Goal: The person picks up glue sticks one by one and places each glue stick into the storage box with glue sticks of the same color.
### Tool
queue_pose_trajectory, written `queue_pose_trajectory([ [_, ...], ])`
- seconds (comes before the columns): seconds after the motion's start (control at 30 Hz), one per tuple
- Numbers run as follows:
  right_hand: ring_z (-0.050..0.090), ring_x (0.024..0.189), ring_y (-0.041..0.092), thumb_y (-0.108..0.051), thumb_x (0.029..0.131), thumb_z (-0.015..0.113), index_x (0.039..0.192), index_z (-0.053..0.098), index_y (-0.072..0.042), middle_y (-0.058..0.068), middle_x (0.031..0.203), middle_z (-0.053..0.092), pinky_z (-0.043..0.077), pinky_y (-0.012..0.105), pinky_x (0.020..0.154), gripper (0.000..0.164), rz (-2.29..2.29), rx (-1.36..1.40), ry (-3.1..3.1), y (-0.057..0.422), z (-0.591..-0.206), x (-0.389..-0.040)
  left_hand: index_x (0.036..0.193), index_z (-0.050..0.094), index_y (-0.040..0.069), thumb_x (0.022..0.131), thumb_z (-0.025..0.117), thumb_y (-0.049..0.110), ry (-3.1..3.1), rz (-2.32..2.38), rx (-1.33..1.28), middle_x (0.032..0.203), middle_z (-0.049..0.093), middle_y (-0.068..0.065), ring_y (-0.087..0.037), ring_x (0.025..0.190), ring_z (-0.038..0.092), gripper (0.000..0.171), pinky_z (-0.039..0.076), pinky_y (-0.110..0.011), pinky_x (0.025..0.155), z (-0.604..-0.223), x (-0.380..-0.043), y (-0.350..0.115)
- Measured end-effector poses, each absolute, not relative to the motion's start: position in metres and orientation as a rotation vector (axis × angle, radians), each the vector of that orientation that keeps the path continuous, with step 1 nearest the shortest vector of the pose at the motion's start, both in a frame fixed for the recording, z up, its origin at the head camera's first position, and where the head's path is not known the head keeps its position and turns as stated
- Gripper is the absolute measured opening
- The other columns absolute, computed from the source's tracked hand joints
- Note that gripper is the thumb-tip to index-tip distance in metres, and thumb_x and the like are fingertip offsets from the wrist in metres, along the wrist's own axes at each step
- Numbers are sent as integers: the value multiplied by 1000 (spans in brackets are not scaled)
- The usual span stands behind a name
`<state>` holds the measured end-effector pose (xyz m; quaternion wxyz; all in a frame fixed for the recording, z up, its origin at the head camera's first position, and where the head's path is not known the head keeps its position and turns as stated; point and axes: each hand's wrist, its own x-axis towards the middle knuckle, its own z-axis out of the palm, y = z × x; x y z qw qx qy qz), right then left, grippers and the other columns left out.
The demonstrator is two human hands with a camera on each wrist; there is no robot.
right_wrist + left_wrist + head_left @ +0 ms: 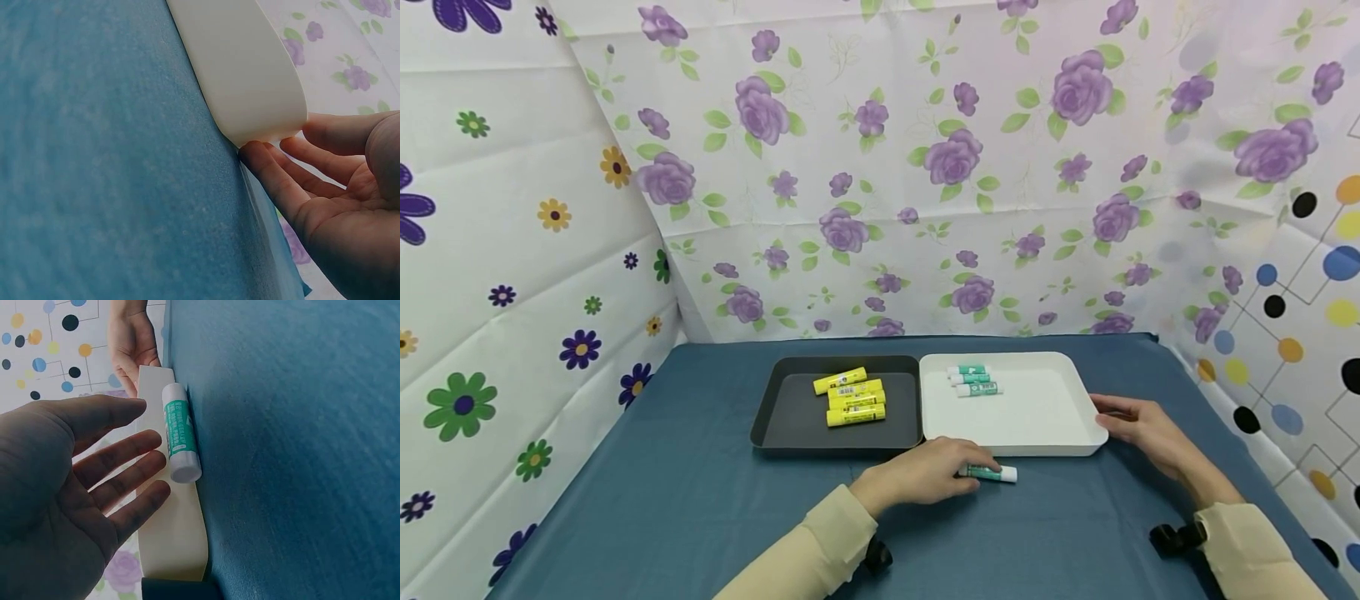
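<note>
A green-and-white glue stick [180,428] lies on the blue cloth along the white tray's front wall. Close beside it, my left hand [928,471] has its fingers spread and slightly bent; the left wrist view shows a gap between the thumb and the other fingers, with nothing gripped. My right hand [1153,433] holds the right end of the white tray [1037,425], thumb at the rim and fingers at the lower edge [253,145]. Three green-and-white glue sticks [973,378] lie near the back of this tray.
A black tray [790,429] adjoins the white tray's left side, and several yellow glue sticks [857,414] lie in it. Blue cloth [685,500] covers the table. Patterned sheets [865,167] hang behind it and at both sides.
</note>
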<state>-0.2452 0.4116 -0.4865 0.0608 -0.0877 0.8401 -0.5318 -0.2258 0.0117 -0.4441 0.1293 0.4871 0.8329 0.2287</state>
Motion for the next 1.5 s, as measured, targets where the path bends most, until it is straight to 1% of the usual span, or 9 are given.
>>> queue_pose_trajectory([
  [0.13,59,110,-8,-27,108,61,156,39,8,36,152,44,53,18,89,63,-1613,-261,2537,411,-487,-245,144,64,20,106,63,18,2423,594,1407,149,57,3,-9,138,51,38,43,-28,112,-446,-226,13],
  [0.4,60,109,-8,-28,108,61,156,40,8,36,151,44,54,18,89,63,-1616,-260,2535,411,-486,-245,144,64,21,106,64,17,2444,540,1426,149,57,2,-8,137,53,38,44,-27,110,-447,-225,16],
  [0.5,60,109,-8,-29,108,61,156,40,7,36,151,45,54,18,89,64,-1612,-259,2540,411,-485,-245,143,65,21,105,64,15,2466,531,1445,143,61,3,-6,128,57,38,47,-23,105,-447,-225,18],
  [0.63,60,109,-8,-28,108,61,156,40,7,36,151,45,54,18,89,63,-1613,-260,2540,411,-485,-245,142,67,19,104,65,12,2477,525,1481,131,64,4,-2,113,60,38,48,-15,92,-448,-225,22],
  [0.77,60,109,-8,-27,108,60,156,40,8,36,151,44,54,18,90,63,-1621,-271,2531,410,-485,-245,142,67,18,104,66,10,2479,507,1496,125,63,3,-1,107,60,39,47,-12,87,-450,-224,24],
  [0.93,60,109,-8,-27,108,60,155,40,8,36,150,45,54,18,90,63,-1619,-274,2539,410,-485,-244,143,66,17,103,67,11,2489,475,1501,127,63,2,-3,109,60,41,48,-12,89,-450,-224,24],
  [1.17,60,109,-6,-26,108,60,156,40,8,36,150,46,54,19,89,62,-1619,-282,2540,411,-486,-244,146,63,21,103,67,10,2448,488,1472,145,60,2,-6,130,56,44,47,-20,103,-451,-224,23],
  [1.4,59,112,-7,-27,108,60,155,41,7,35,153,44,55,21,90,61,-1598,-275,2544,410,-483,-244,144,64,23,103,67,9,2413,514,1484,137,63,4,-1,120,58,44,48,-18,97,-453,-225,24],
  [1.5,58,113,-7,-27,108,60,155,41,7,35,154,43,54,21,89,61,-1606,-269,2538,410,-483,-244,144,64,24,103,67,10,2402,532,1492,138,62,6,0,121,57,43,48,-17,98,-453,-226,24],
])
